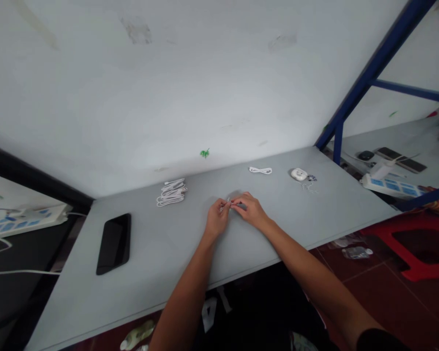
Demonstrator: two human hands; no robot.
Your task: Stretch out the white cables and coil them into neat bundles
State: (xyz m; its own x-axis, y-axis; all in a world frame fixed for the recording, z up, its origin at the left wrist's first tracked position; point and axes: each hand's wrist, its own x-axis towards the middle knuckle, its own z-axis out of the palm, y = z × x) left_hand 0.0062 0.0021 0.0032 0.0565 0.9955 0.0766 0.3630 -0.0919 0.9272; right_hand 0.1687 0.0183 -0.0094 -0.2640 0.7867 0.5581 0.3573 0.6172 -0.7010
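Over the middle of the grey tabletop (190,248), my left hand (217,217) and my right hand (249,209) meet at the fingertips. Both are closed in a pinch on a small white cable (221,208), most of it hidden by the fingers. Behind and to the left lie several bundled white cables (171,192), folded and stacked together. One more white cable bundle (260,170) rests alone near the wall, beyond my right hand.
A black phone (114,243) lies at the left. Towards the right is a white earbud case (299,174) with a charm and cord. Power strips (391,185) are on the neighbouring table beyond the blue frame (338,126). A red stool (420,239) stands on the floor.
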